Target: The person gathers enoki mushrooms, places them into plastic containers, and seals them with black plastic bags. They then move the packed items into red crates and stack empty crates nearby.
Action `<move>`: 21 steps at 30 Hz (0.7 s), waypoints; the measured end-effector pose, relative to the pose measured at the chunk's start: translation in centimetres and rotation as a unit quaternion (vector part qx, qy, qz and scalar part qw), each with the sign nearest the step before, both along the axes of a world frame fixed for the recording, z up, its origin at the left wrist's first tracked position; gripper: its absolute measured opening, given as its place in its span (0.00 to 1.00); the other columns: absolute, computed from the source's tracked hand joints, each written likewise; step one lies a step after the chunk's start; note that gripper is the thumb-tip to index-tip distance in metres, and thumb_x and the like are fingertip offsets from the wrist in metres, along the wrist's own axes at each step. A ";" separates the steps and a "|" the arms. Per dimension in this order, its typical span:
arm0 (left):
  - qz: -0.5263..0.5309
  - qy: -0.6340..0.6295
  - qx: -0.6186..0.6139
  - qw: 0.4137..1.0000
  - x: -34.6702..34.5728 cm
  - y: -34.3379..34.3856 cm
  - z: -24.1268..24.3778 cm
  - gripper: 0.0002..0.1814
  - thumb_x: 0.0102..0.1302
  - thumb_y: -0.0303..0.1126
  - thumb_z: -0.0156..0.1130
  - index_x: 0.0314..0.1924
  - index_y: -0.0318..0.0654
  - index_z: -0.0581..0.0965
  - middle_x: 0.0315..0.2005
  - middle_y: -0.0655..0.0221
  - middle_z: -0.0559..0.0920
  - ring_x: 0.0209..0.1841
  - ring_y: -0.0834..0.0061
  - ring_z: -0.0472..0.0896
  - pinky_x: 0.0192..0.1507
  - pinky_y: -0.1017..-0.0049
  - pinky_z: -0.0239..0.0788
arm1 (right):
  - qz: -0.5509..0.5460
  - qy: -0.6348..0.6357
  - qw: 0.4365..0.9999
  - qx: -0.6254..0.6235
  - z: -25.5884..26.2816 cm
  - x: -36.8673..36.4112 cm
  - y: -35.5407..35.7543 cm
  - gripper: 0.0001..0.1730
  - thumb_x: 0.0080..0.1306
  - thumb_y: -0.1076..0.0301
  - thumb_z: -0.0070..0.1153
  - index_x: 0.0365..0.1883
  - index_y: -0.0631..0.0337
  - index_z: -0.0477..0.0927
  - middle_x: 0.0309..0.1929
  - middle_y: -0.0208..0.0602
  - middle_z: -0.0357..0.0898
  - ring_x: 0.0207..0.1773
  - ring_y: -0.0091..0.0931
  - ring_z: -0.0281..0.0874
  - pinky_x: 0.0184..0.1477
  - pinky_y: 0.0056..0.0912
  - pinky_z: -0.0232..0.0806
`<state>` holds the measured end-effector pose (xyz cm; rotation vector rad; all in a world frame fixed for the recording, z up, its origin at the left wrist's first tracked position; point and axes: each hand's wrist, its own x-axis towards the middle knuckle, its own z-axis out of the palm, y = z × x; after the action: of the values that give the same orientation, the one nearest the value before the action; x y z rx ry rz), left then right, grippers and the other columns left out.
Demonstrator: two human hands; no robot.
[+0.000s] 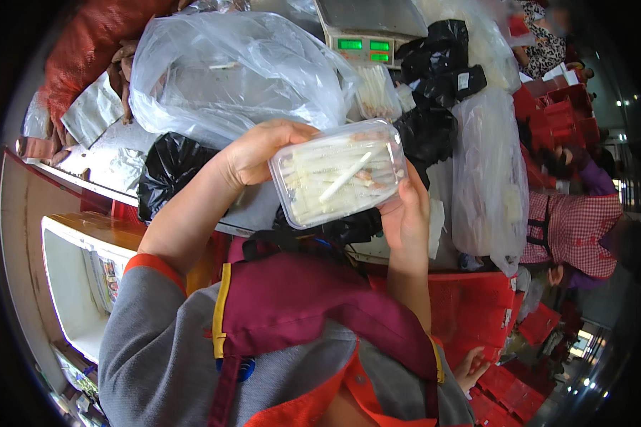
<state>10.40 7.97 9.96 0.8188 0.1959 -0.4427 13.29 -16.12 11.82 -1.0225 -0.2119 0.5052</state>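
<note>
Both of my hands hold a clear plastic box (pixel 279 181) at a tilt above the worktop. Inside lie pale, peeled vegetable sticks (pixel 312 176), mostly lined up lengthwise, with one whiter stick (pixel 347 176) set diagonally over the others. My left hand (pixel 262 152) grips the box's upper left corner, and my right hand (pixel 408 208) supports its right end with the thumb along the side. Just beyond the box stands a similar filled box (pixel 376 93), close to a digital scale (pixel 363 48) with lit green displays. A large open clear plastic bag (pixel 235 80) spreads behind my left hand.
Black plastic bags (pixel 432 128) lie at the right, beside a full translucent bag (pixel 489 176). At the left are a red mesh sack (pixel 96 53), brown roots (pixel 125 80) and a white foam box (pixel 67 283). Red crates (pixel 459 304) and a person in a checked apron (pixel 571 229) are rightward.
</note>
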 end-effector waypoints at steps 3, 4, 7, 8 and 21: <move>-0.007 0.018 -0.021 1.000 -0.1 -1.4 0.2 0.17 0.56 0.25 0.52 0.45 0.21 0.71 0.39 0.60 0.78 0.41 0.75 0.79 0.44 0.77 0.71 | -0.015 0.023 1.000 0.002 -0.5 -0.6 -1.2 0.29 0.63 0.62 0.49 0.58 0.71 0.61 0.52 0.43 0.70 0.53 0.31 0.71 0.52 0.36 0.67; -0.015 0.018 -0.032 0.999 0.0 -1.8 -0.1 0.18 0.57 0.25 0.51 0.46 0.21 0.71 0.40 0.59 0.78 0.41 0.75 0.79 0.45 0.77 0.71 | -0.036 0.029 0.999 0.000 -0.3 -0.8 -1.3 0.29 0.62 0.63 0.50 0.57 0.72 0.61 0.51 0.43 0.70 0.52 0.30 0.71 0.51 0.35 0.67; -0.039 0.056 -0.094 0.993 0.2 -2.7 -1.5 0.20 0.58 0.27 0.50 0.49 0.21 0.69 0.43 0.57 0.78 0.43 0.72 0.79 0.46 0.75 0.71 | -0.078 0.009 0.994 -0.070 -0.8 -1.3 -2.4 0.30 0.63 0.58 0.49 0.57 0.70 0.62 0.53 0.44 0.70 0.55 0.30 0.69 0.55 0.36 0.63; -0.047 0.075 -0.120 0.989 0.3 -3.0 -2.1 0.21 0.59 0.28 0.50 0.51 0.21 0.68 0.44 0.56 0.77 0.43 0.71 0.79 0.46 0.74 0.71 | -0.091 0.009 0.994 -0.065 -0.9 -1.5 -2.5 0.28 0.63 0.59 0.50 0.55 0.69 0.63 0.51 0.43 0.70 0.53 0.29 0.70 0.54 0.34 0.64; 0.078 -0.062 -0.317 0.943 -2.7 -7.1 -1.5 0.34 0.61 0.60 0.49 0.59 0.46 0.62 0.58 0.63 0.65 0.56 0.60 0.68 0.56 0.53 0.59 | -0.078 -0.458 0.869 -0.170 -2.2 -2.8 -3.5 0.28 0.48 0.79 0.59 0.45 0.58 0.61 0.51 0.47 0.69 0.56 0.35 0.67 0.55 0.43 0.60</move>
<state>7.68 0.88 8.43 0.1926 -0.0069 -0.2757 10.51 -19.66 9.64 -1.5624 -0.9022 -0.1420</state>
